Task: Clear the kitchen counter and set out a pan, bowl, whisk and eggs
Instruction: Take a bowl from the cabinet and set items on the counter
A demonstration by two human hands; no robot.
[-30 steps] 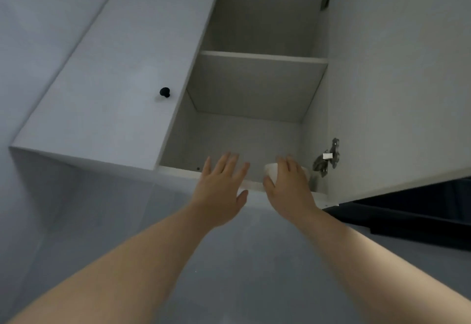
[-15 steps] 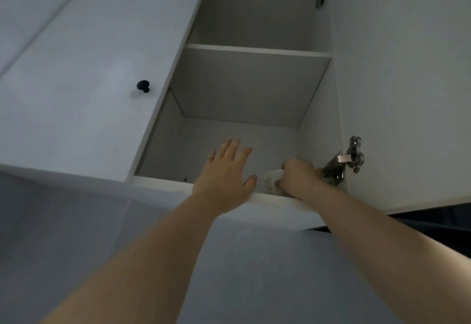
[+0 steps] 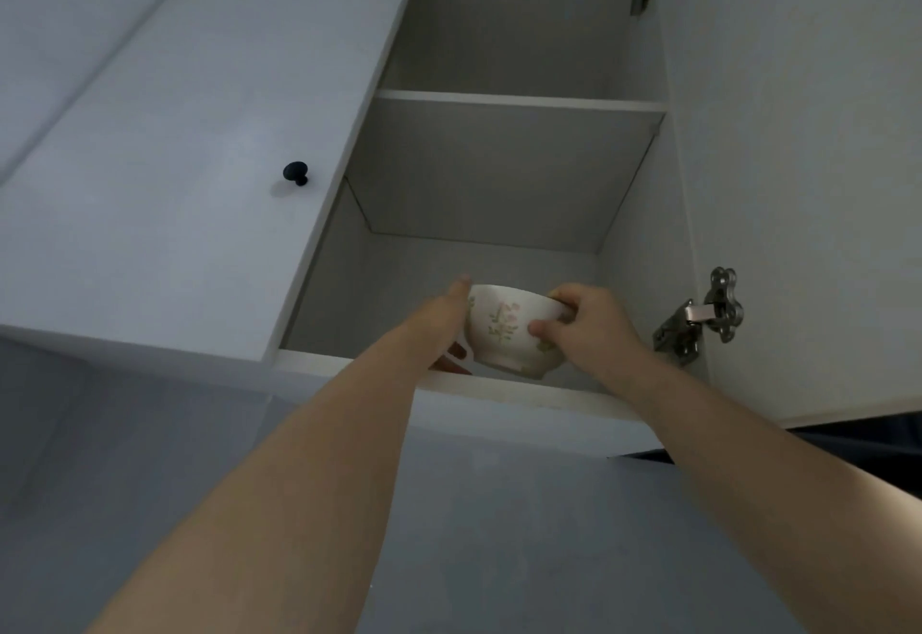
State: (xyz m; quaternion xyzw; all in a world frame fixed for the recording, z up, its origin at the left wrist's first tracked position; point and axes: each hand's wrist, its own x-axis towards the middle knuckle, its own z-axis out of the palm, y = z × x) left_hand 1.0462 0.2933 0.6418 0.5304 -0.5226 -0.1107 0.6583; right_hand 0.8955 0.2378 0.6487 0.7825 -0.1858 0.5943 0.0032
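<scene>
A white bowl with a small pink and green flower pattern is tilted just above the front edge of the lowest shelf of an open wall cupboard. My right hand grips its right rim and side, thumb on the outside. My left hand presses against its left side, fingers under and behind it. Both arms reach upward from below. The pan, whisk and eggs are not in sight.
The cupboard's right door stands open with a metal hinge near my right hand. The left door is closed and carries a black knob. An upper shelf spans the cupboard. A grey wall lies below.
The bowl has come up off the shelf floor into plain sight. My left hand went from flat and open beside it to pressing on its left side; my right hand stays on its rim.
</scene>
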